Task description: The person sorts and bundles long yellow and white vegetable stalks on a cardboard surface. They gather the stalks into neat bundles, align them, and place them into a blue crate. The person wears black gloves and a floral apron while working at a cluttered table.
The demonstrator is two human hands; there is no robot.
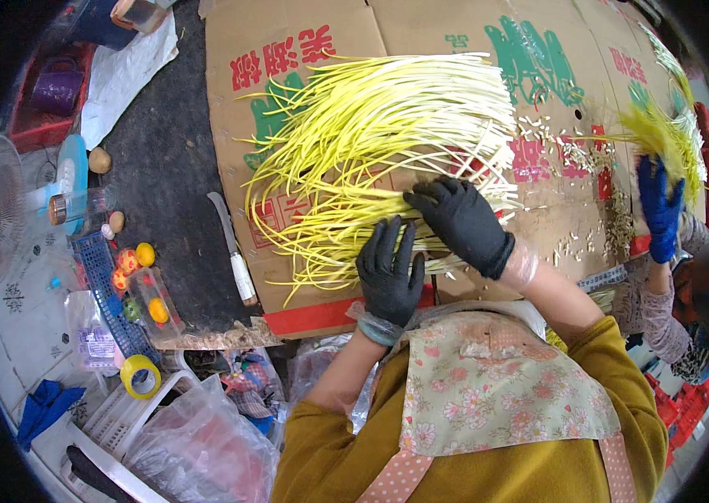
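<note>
A wide layer of yellow chives (354, 126) lies on flattened cardboard (555, 232), pale stem ends to the right, yellow tips to the left. My right hand (464, 220), in a black glove, bends its fingers around some stalks at the near part of the layer. Just left and nearer to me, my left hand (390, 270), also black-gloved, lies palm down on the chives with its fingers apart. The stalks beneath both palms are hidden.
A knife (231, 251) with a white handle lies beside the cardboard's left edge on the black tabletop (159, 157). Short cut stem pieces (581, 157) are scattered at right. A co-worker's blue-gloved hand (659, 207) holds chives there. Farther left are a blue basket (103, 283) and yellow tape (140, 376).
</note>
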